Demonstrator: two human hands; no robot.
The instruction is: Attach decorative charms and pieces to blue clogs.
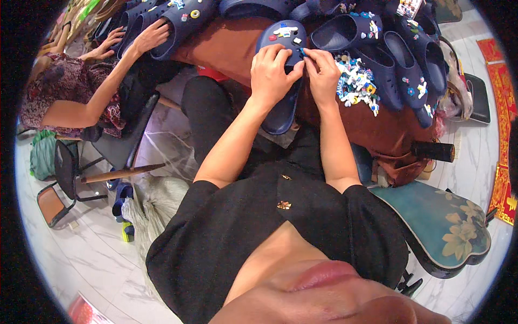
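Note:
A navy foam clog [280, 114] lies lengthwise in front of me, with several small white, red and yellow shoe charms [287, 31] on its toe. My left hand [270, 75] is closed around the clog's upper, its fingers bent over the top. From the other side, my right hand [322, 74] pinches a small blue shoe charm [303, 52] against the upper. Whether this charm sits in a hole is hidden by the fingertips. Right of that hand lies a loose heap of mixed charms [356, 83], mostly white, blue and yellow.
More navy clogs [384, 75] crowd the brown-covered table [221, 46] around the heap. At the left, another person's hand [152, 36] rests on a decorated clog [186, 20]. A teal flowered chair seat [437, 221] stands at my right, a plastic bag [162, 205] on the floor at my left.

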